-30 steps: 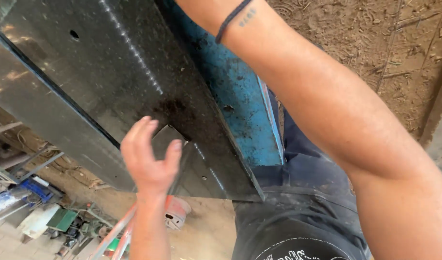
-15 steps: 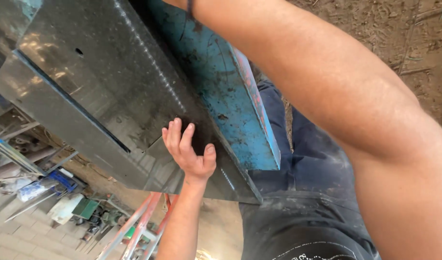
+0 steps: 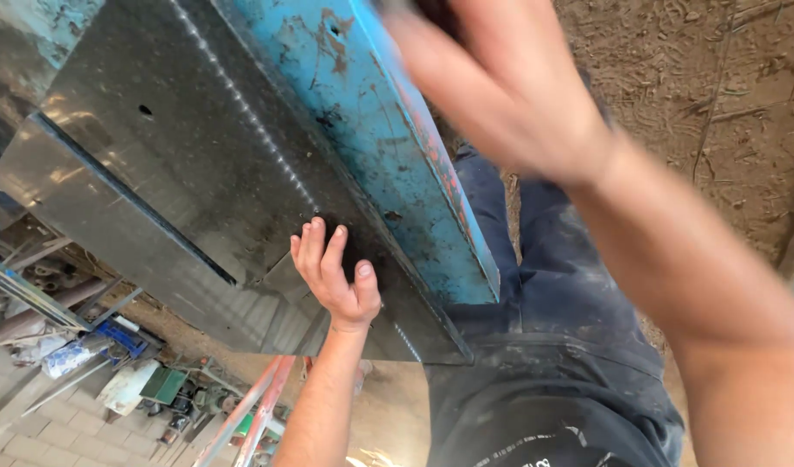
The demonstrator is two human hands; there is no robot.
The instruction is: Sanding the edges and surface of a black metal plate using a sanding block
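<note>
Overhead: large grey galvanised sheet-metal panel [image 3: 181, 156], flat, speckled w/ dark spots, small round hole near upper left, dotted seam line running diagonally; folded flange along lower-left edge. Panel lies against worn blue-painted metal beam [image 3: 388, 147], paint chipped, rust patches, on panel's right side.

Left hand [image 3: 336, 277]: palm flat against lower part of panel, fingers extended and together, thumb out to the side; grip released, pressing only, nothing grasped.

Right hand [image 3: 500, 95]: at top of view, over blue beam, heavily motion-blurred; forearm crosses right side of view. Grip state cannot be told; contact w/ beam cannot be told.

Below: person's dark dusty trousers [image 3: 544, 346]; bare dirt floor [image 3: 717, 104] at right. Lower left: red-orange metal bars [image 3: 250, 406], blue crate [image 3: 120, 337], green box [image 3: 163, 385], misc. scrap pipes on paved ground.
</note>
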